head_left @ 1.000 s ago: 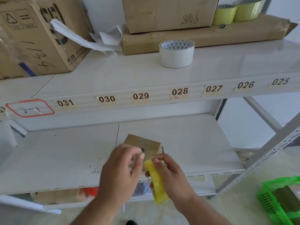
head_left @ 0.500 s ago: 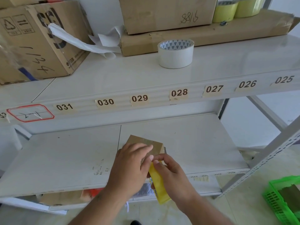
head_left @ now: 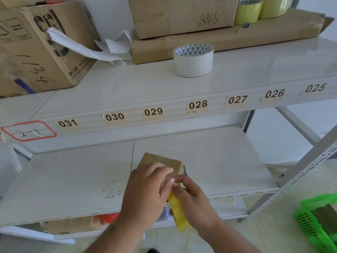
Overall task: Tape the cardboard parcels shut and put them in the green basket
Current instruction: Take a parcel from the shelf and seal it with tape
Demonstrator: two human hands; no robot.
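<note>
Taping in progress: left hand [head_left: 145,190] presses the parcel [head_left: 160,163] on the near shelf [head_left: 73,179]; right hand [head_left: 191,196] grips the tape roll [head_left: 179,212]. Basket [head_left: 310,225], far right, already holds cardboard.

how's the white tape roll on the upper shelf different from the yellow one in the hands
The white tape roll lies flat on the upper shelf, untouched; the yellow tape roll stands on edge, gripped by the right hand beside the small cardboard parcel that the left hand rests on. The white one's patterned core shows; the yellow one's core is hidden. Both are tape rolls.
</note>
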